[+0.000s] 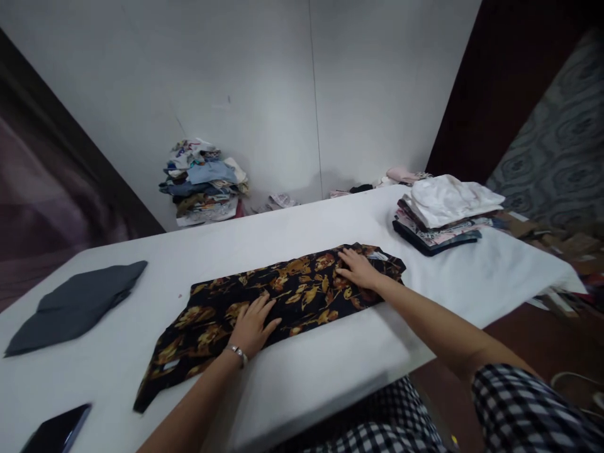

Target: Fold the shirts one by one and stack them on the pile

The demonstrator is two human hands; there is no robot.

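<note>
A black garment with a brown and gold floral print (302, 286) lies folded lengthwise into a long strip across the white-covered table (302, 377). My left hand (252, 324) rests flat on its near edge, left of the middle, fingers spread. Toward the garment's right end, my right hand (359, 269) lies on the cloth with its fingers stretched out. A small white label shows at the right end, and another pale tag is near the lower left. The left end tapers to a narrow dark point.
A folded dark grey cloth (80, 305) lies on the left of the table, with a phone (59, 431) at the near left corner. Stacked folded clothes (443, 211) stand at the right. Behind the table, a tall clothes pile (202, 182) leans by the wall.
</note>
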